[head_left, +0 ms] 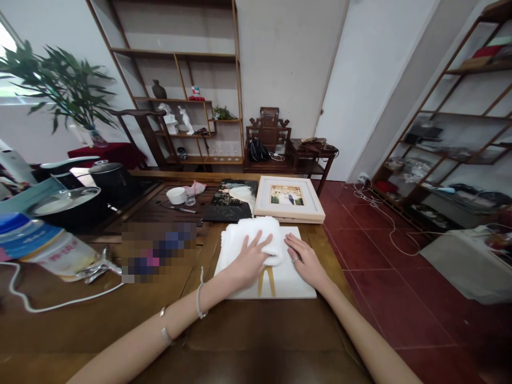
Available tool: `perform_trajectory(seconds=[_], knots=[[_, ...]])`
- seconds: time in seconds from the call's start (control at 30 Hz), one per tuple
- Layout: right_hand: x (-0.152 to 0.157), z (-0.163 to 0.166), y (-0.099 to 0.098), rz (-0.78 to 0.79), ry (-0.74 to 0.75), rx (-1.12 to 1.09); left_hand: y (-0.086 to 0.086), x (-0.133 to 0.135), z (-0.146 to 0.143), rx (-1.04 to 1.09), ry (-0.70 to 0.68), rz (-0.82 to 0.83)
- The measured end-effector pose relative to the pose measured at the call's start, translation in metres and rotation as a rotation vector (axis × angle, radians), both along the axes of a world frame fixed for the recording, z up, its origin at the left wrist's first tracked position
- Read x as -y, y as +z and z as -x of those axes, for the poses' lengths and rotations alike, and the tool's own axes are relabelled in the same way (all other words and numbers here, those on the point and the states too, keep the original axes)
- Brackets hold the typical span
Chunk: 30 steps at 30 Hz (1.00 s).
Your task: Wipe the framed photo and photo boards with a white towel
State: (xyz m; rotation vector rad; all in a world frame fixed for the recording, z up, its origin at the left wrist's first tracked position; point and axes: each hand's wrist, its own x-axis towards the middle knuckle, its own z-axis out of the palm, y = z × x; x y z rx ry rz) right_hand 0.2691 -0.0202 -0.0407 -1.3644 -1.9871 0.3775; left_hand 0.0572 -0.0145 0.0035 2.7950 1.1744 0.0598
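Pressing a white cloth (233, 241) under a spread, ungrasping left hand (253, 260), rested an open, empty right hand (308, 260) on the white board (291, 284), perhaps risking a skid from uneven pressure.

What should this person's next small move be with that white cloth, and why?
Probably to slide the white cloth down toward the gold marking with the left hand. That hand lies spread on the cloth, which covers only the upper part of the white board, and the right hand rests at the board's right side, perhaps steadying it.
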Motion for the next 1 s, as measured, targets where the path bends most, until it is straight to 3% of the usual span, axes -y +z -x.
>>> perform_trajectory(seconds=[0.27, 0.37, 0.47, 0.7, 0.83, 1.0], knots=[[-0.001, -0.002, -0.004, -0.008, 0.005, -0.007, 0.003, 0.090, -0.011, -0.181, -0.174, 0.012], [-0.001, -0.001, -0.003, -0.018, 0.000, -0.021, 0.008, 0.104, -0.010, -0.167, -0.199, 0.016], [0.000, 0.000, -0.002, -0.034, -0.024, -0.043, 0.014, 0.087, -0.010, -0.136, -0.156, 0.033], [-0.003, 0.000, -0.004, -0.070, -0.060, -0.077, 0.006, -0.002, -0.003, 0.145, 0.001, 0.082], [-0.001, 0.001, -0.001, -0.069, -0.052, -0.083, 0.003, -0.029, -0.009, 0.267, -0.016, 0.078], [0.002, 0.001, 0.006, -0.073, -0.020, -0.090, 0.021, -0.044, -0.039, 0.345, -0.157, 0.108]])
